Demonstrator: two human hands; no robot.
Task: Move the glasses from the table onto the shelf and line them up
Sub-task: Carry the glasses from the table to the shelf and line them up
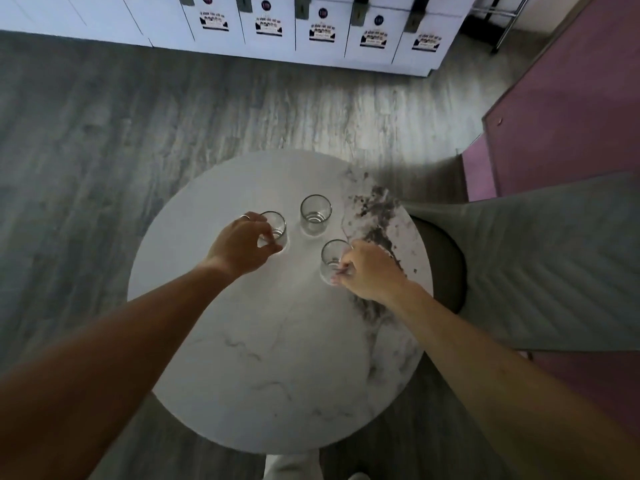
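The pick-up step was underway: the left hand [242,245] gripped the left glass [275,230], the right hand [370,271] pinched the near glass [332,259], both on the surface [277,358]. The far glass [315,214] stood untouched. Next, probably, lifting both toward the unseen shelf.

Both forearms were bare from the edge of the picture to the wrists, with no sleeve, watch or bracelet showing. The left hand [242,245] wore a plain silver-coloured ring [245,217] on one finger, a smooth band without a stone. The right hand [372,271] carried no ring that could be seen. At the bottom edge a strip of pale, whitish clothing [292,467] showed.
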